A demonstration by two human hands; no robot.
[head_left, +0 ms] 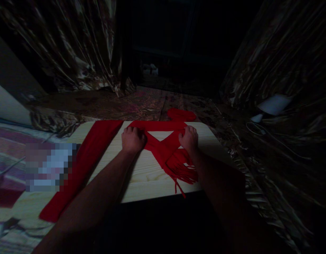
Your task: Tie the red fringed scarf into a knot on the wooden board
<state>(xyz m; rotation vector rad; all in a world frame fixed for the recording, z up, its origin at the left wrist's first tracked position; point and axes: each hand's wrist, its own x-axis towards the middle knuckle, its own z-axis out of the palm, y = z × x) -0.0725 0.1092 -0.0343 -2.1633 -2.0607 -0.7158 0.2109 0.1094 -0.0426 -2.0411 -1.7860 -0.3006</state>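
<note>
Both bare forearms stretch forward, angling in toward each other. Left hand [133, 139] is curled knuckles-up, fingers tucked under, pressing down. Right hand [189, 139] is the same deal, fingers bent, wrist pretty straight, hands apart.

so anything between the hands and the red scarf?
No. The left hand and right hand both rest directly on the red scarf, which lies on the wooden board; nothing visible is in between.

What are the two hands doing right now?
Left hand: closed, fingers curled down on the red scarf.
Right hand: closed, gripping the scarf where it crosses.
</note>
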